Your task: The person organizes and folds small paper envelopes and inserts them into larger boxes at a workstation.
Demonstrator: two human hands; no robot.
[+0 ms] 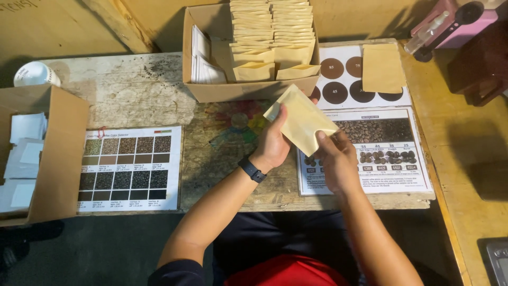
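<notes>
Flat tan paper pouch (302,119) between left hand (273,144) and right hand (335,159)

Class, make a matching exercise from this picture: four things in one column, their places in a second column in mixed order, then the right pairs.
Things:
1. held pouch
2. white cup
3. lone pouch
4. wristwatch

Places:
A. on the circle chart
B. left wrist
C. between left hand and right hand
D. far left of the bench

Pairs: 1-C, 2-D, 3-A, 4-B

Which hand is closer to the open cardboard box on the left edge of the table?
Left. The left hand is nearer the open cardboard box, though well right of it. The right hand is farther right. Both hold the tan paper pouch.
</notes>
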